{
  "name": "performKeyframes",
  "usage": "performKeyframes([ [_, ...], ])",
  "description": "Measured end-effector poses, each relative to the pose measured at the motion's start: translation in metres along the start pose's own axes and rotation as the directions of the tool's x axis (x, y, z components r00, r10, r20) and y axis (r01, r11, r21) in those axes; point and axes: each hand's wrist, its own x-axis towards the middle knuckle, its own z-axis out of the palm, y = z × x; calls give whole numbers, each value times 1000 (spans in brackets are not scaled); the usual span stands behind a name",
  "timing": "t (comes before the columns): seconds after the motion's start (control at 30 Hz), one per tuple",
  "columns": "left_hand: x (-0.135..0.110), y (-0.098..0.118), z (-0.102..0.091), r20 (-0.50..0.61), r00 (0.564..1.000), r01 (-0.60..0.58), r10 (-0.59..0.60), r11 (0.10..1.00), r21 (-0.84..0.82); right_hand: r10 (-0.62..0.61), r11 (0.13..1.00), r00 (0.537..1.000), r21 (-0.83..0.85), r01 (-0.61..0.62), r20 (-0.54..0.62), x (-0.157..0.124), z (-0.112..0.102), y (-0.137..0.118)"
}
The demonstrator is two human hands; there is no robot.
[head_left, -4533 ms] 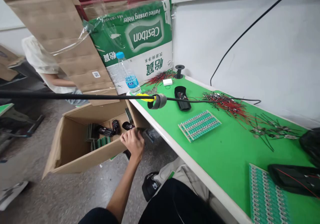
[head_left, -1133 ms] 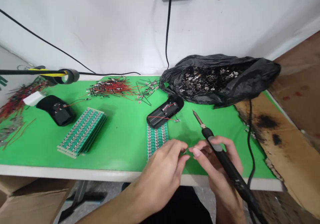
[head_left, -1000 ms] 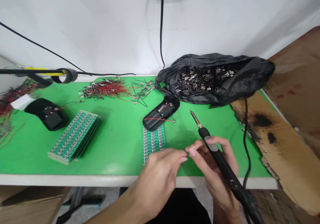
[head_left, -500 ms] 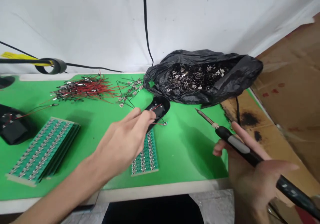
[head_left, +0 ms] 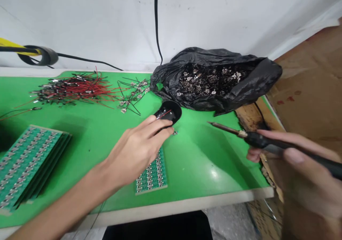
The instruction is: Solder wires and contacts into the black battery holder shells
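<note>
My left hand [head_left: 140, 147] is closed on a black plastic shell [head_left: 173, 112], its fingers over the near side. A thin red wire [head_left: 166, 114] lies across the shell's hollow. By my fingertips, a tiny metal-and-green piece [head_left: 175, 133] shows just beyond the shell. Partly under this hand lies a green circuit board panel [head_left: 151, 177] with rows of metal parts. My right hand [head_left: 299, 158], somewhat blurred, grips a soldering iron [head_left: 256, 140] by its black handle. The iron's tip points left above the green mat, apart from the shell.
A black plastic bag [head_left: 213, 106] full of small metal parts stands at the back. Red and black wires [head_left: 77, 90] are heaped left of it, beside loose wired pieces [head_left: 136, 92]. Stacked circuit boards [head_left: 29, 161] sit at left. Cardboard [head_left: 312, 86] borders the right side.
The view has shifted, moving the board stack and wires left. My left fingers now reach further down around the shell. The soldering iron lies flatter, and my right thumb has come onto its handle.
</note>
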Motion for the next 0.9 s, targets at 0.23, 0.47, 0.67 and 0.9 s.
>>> performKeyframes([
  [0.23, 4, -8, 4, 74, 997, -20, 23, 999, -30, 7, 996, 997, 91, 1, -83, -21, 35, 40],
  [0.47, 2, -12, 1, 106, 981, -171, 162, 982, 83, 23, 994, 998, 104, -16, -64, -36, 44, 48],
  [0.67, 0, -11, 0, 89, 994, -67, 62, 996, 52, 36, 996, 997, 88, -30, -65, -56, 46, 45],
  [0.9, -5, -11, 0, 47, 995, -87, 85, 995, 41, -56, 996, 998, -69, 55, -16, -70, 47, 45],
])
